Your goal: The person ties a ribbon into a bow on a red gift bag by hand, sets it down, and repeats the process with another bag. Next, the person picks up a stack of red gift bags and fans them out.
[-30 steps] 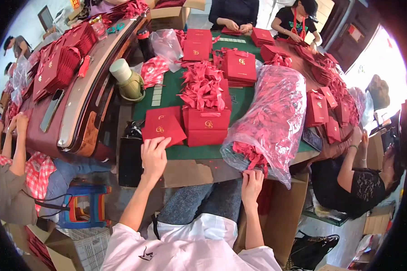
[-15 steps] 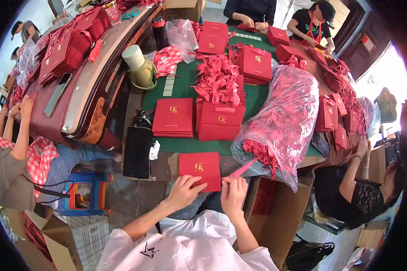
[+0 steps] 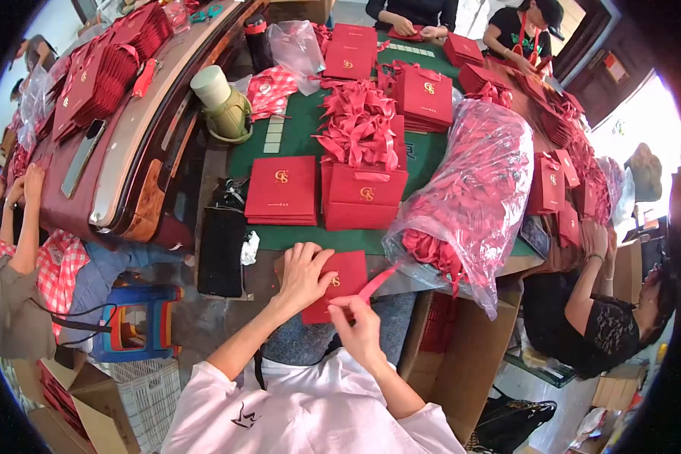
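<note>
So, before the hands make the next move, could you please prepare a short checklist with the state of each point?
1. Left hand steadies the bag: ok, it lies across the bag's left side.
2. Right hand has the ribbon: ok, pinched in the fingers.
3. Ribbon fixed to the bag: cannot tell, the fingers hide that spot.
4. Bag wholly on the table: not ok, its lower part sticks out past the edge.
5. Stack clear of the hands: ok, it sits beyond them, untouched.

Stacked red bags (image 3: 281, 188), heaped ribbons (image 3: 359, 127), cardboard boxes (image 3: 473, 344) and workers (image 3: 609, 325) show a workshop.
</note>
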The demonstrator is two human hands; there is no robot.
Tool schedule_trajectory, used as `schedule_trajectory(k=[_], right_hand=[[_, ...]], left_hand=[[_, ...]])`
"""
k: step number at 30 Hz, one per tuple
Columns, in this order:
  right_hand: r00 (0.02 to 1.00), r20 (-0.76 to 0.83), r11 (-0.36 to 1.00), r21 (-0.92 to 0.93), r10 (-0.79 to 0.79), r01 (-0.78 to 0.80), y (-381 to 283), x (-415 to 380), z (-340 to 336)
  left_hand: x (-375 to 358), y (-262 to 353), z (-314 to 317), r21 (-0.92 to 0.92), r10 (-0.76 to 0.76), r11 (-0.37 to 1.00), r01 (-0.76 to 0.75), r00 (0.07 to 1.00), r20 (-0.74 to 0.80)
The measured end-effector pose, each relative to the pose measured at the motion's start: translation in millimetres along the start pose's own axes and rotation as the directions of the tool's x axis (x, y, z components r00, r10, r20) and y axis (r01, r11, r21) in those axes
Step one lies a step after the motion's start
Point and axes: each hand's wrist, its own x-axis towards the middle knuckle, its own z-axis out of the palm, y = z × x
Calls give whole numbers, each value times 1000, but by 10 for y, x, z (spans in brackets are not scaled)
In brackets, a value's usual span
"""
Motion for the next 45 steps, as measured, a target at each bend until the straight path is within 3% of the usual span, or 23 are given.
schedule_trajectory(k=[2, 6, 7, 11, 18, 23, 37, 40, 45], right_hand=[[981, 24, 981, -37, -192, 193, 48, -20, 49], [994, -31, 994, -39, -105, 104, 105, 82, 26], [986, -62, 979, -142, -157, 147, 78, 146, -16], [961, -137, 951, -231, -239, 204, 237, 390, -88], [971, -173, 966, -227, -166, 125, 412, 534, -72], [979, -190, 989, -145, -69, 41, 380, 557, -64], [987, -150, 997, -41, 63, -70, 221, 596, -181], [991, -120, 995, -75, 59, -68, 202, 615, -203], [990, -135, 959, -285, -30, -10, 113, 635, -213]], left_hand=[[23, 9, 21, -14, 26, 1000, -26, 1000, -9], [24, 13, 48, -2, 21, 1000, -21, 1000, -4], [27, 26, 53, 5, 20, 1000, -20, 1000, -16], [29, 26, 35, -37, 28, 999, -26, 999, 44], [54, 79, 29, -63, 32, 998, -30, 999, 35], [116, 160, -49, -234, -63, 968, 84, 993, 98], [87, 265, -80, -248, -113, 959, 138, 987, 114], [68, 319, -90, -206, -100, 971, 119, 990, 98], [25, 452, -102, -98, -61, 993, 63, 998, 21]])
